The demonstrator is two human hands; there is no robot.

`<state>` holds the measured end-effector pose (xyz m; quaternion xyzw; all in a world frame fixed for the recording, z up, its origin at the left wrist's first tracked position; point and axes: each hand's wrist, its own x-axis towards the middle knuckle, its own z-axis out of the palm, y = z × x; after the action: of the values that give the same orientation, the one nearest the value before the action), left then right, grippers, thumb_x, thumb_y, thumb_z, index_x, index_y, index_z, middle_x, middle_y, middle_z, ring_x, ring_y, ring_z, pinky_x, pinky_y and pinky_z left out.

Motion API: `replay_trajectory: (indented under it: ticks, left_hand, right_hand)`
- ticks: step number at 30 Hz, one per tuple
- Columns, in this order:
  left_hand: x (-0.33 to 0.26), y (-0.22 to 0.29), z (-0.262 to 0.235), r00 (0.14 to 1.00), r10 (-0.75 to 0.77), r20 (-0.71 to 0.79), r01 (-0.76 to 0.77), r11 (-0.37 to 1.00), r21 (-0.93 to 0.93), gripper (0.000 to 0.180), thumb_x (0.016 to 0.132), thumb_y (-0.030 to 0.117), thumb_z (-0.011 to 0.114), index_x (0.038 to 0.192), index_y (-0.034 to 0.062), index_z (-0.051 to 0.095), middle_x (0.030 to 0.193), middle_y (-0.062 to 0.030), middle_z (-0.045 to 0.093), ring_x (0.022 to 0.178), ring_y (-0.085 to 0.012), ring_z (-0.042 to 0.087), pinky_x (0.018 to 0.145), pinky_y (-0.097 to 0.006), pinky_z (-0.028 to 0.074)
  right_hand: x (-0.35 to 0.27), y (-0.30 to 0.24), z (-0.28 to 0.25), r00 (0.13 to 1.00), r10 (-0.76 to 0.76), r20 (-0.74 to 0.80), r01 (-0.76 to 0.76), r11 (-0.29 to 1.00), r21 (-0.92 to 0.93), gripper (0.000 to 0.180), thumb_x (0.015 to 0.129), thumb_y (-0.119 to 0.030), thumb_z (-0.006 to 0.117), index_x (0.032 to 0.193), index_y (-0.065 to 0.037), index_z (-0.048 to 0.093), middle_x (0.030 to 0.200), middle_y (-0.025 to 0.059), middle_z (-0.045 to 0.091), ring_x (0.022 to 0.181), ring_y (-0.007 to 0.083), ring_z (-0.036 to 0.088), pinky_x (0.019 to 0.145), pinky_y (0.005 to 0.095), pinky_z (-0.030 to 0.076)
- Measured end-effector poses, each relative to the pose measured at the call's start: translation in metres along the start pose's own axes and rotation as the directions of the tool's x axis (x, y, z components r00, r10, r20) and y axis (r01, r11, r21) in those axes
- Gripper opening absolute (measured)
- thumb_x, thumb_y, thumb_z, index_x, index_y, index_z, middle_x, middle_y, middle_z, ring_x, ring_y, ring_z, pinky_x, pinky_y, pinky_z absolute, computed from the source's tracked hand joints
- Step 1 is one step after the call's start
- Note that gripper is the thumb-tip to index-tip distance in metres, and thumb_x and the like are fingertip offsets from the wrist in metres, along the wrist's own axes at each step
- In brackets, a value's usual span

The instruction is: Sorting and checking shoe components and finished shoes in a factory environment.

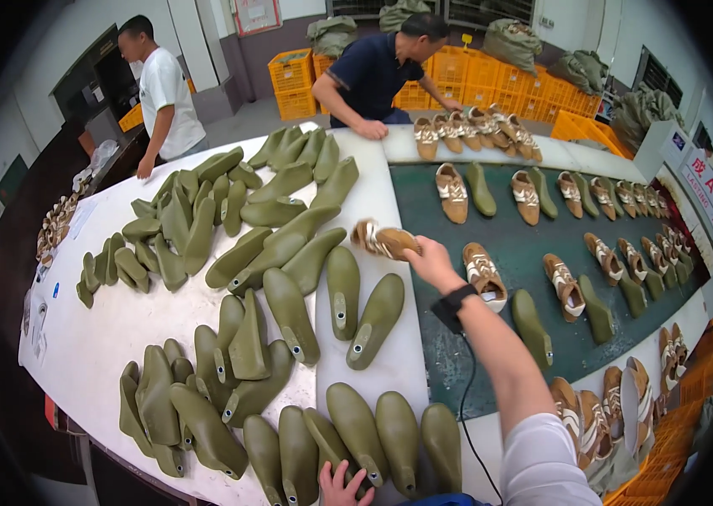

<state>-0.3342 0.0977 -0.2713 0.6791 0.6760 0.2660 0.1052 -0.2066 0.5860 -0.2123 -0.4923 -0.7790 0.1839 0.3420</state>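
My right hand [434, 263] reaches out over the border between the white tabletop and the green conveyor belt. Its fingers are closed on one end of a brown sneaker [383, 242] with white stripes, held up tilted on its side. Two olive shoe lasts [377, 316] lie just below that sneaker on the white surface. At the near edge my left hand [344, 487] rests with spread fingers against the heel end of an olive shoe last [333, 444], in a row of similar lasts. Part of that hand is cut off by the picture's lower edge.
Many olive lasts [179, 215] cover the white table [104, 337]. Sneakers and lasts stand in rows on the green belt [458, 363]. More sneakers [474, 131] line the far ledge, beside a person in dark blue [382, 76]. Another person in white [169, 101] stands far left. A thin cable [468, 405] hangs from my right wristband.
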Motion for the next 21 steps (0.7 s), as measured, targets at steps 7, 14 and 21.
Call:
replay_trajectory:
  ticks: [7,14,21]
  left_hand:
    - [0.01,-0.003,-0.029,0.998,0.017,-0.052,-0.026,0.983,-0.182,0.047,0.073,0.022,0.069,0.114,0.0021,0.056,0.118,-0.0184,0.054,0.118,-0.0431,0.042,0.101,-0.05,0.032]
    - [0.072,0.102,-0.118,0.996,0.048,-0.08,-0.093,0.559,-0.824,0.064,0.077,0.016,0.068,0.133,0.0012,0.04,0.137,-0.0164,0.04,0.128,-0.0303,0.039,0.103,-0.037,0.034]
    - [0.054,0.168,-0.105,0.944,0.321,-0.083,-0.33,0.892,-0.308,0.036,0.081,0.015,0.067,0.112,0.0019,0.056,0.093,-0.0167,0.064,0.078,-0.0294,0.064,0.065,-0.034,0.052]
  right_hand:
    - [-0.113,-0.06,-0.182,0.94,0.221,0.26,-0.337,0.482,0.809,0.018,0.095,-0.027,0.051,0.097,-0.009,0.056,0.087,-0.0024,0.061,0.076,0.0056,0.059,0.064,0.0225,0.049]
    - [-0.231,-0.122,-0.208,0.865,0.218,0.452,-0.5,0.298,0.813,0.023,0.096,-0.029,0.048,0.101,-0.008,0.056,0.092,0.0015,0.063,0.083,0.0107,0.063,0.072,0.0283,0.053]
    - [-0.309,-0.115,-0.215,0.897,0.3,0.324,-0.44,0.532,0.724,0.041,0.095,-0.037,0.049,0.111,0.001,0.055,0.097,0.0049,0.061,0.088,0.0108,0.057,0.077,0.0269,0.047]
